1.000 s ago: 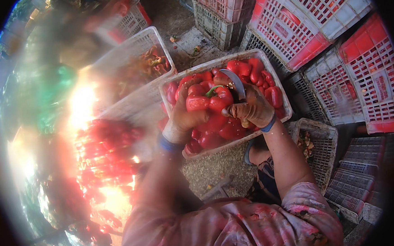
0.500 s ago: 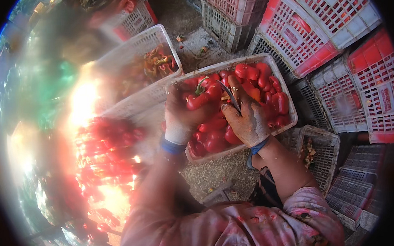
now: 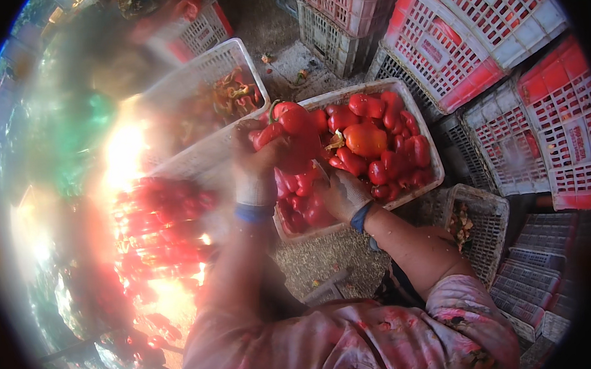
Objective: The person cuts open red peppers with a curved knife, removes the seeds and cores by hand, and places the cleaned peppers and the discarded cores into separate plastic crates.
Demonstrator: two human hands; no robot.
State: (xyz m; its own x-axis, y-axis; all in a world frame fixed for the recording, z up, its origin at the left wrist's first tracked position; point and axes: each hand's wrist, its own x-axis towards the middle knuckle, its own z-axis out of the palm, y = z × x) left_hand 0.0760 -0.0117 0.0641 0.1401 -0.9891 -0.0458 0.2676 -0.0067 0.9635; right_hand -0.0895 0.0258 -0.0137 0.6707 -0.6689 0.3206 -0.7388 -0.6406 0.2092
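My left hand point(image 3: 257, 161), in a pale, soiled glove with a blue band at the wrist, grips a red bell pepper point(image 3: 295, 119) with a green stem. It holds the pepper above the left end of a white crate point(image 3: 352, 92) full of red peppers. Lower and to the right, my right hand point(image 3: 345, 193), gloved too, is closed around a small knife point(image 3: 320, 171); the blade is blurred and its handle hidden. Beyond the knife lie an orange-red pepper point(image 3: 366, 140) and a pale stem scrap point(image 3: 335, 140).
Left of the pepper crate stands another white crate point(image 3: 256, 78) holding pepper scraps point(image 3: 236, 97). Stacked red-and-white crates point(image 3: 429, 48) rise at the right. A smaller crate point(image 3: 492, 240) with scraps sits at the near right. Glare blurs a mass of red peppers point(image 3: 156, 227) at left.
My left hand has moved slightly left and up with the pepper. My right hand and knife have come down and left, uncovering the orange-red pepper.
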